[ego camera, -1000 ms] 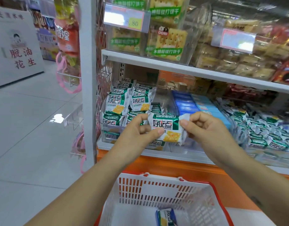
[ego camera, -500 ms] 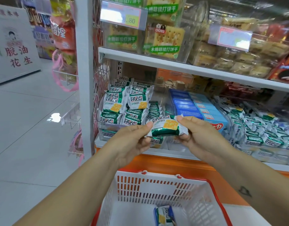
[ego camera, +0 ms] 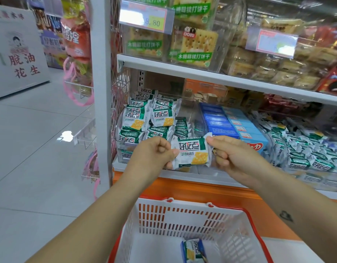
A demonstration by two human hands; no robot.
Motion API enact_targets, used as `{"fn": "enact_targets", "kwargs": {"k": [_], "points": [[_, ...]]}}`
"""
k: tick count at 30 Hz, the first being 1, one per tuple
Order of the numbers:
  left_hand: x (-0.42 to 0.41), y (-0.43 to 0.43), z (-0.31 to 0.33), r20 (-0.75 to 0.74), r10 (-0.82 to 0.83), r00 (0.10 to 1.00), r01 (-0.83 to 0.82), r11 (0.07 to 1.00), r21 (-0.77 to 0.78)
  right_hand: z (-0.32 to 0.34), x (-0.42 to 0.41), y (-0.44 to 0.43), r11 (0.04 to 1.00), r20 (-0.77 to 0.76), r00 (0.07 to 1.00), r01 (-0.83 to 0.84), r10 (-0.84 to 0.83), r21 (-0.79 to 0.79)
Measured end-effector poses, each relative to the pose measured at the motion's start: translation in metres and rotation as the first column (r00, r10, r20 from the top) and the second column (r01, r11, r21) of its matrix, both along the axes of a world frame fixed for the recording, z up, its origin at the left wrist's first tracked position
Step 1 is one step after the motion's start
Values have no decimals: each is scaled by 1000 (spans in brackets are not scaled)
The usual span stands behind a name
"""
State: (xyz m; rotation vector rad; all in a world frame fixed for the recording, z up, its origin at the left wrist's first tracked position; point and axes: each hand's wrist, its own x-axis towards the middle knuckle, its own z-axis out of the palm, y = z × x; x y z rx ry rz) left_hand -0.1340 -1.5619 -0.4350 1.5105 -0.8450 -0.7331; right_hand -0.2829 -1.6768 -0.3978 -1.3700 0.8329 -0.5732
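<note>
Both hands are up at the shelf front, 2 hands on 1 green-and-white cracker packet (ego camera: 191, 151). The left hand (ego camera: 154, 154) has its fingers curled and pinches the packet's left end; the right hand (ego camera: 234, 154) pinches the crimped top right corner between thumb and forefinger, the other fingers folded under. So each hand is grasping the packet, neither is relaxed. The packet hangs in the air, printed face toward the camera and roughly level, stretched between the 2 grips, just in front of the lower shelf edge (ego camera: 182, 176) and well above the shopping basket (ego camera: 182, 203). Behind the left hand sits a clear bin of matching packets (ego camera: 137, 118), stacked and leaning; to the right of it a row of blue boxes (ego camera: 219, 122), then more small green packets (ego camera: 304, 158) piled further right. Down in the white basket with its red rim lies 1 blue-edged packet (ego camera: 193, 250) on the bottom. Up top, a price tag (ego camera: 146, 18) reading 8.80 fronts a bin of soda crackers (ego camera: 197, 44).
</note>
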Motion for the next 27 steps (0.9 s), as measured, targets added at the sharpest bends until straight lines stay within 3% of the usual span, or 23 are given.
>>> {"fn": "enact_targets", "kwargs": {"k": [3,6,13,16,20,27], "points": [[-2,1,1,31,8,999,-5,996,-90,2,-1,2,989,31,1000,5,0,-149],[-3,1,1,13,-4,1000,6,992,-126,5,-2,7,989,70,998,7,4,-147],[-3,-1,1,-66,6,998,-16,987,-159,-5,-10,3,961,34,999,-18,28,-275],[-2,-4,-2,-100,46,994,-63,984,-168,-9,-13,3,915,-48,998,-56,40,-400],[0,-6,-4,-159,-24,987,-8,980,-197,-16,-14,2,868,-58,998,-27,-2,-496],[-5,-8,-12,94,-22,995,42,976,-215,-30,-16,3,893,-55,998,-41,18,-448]]}}
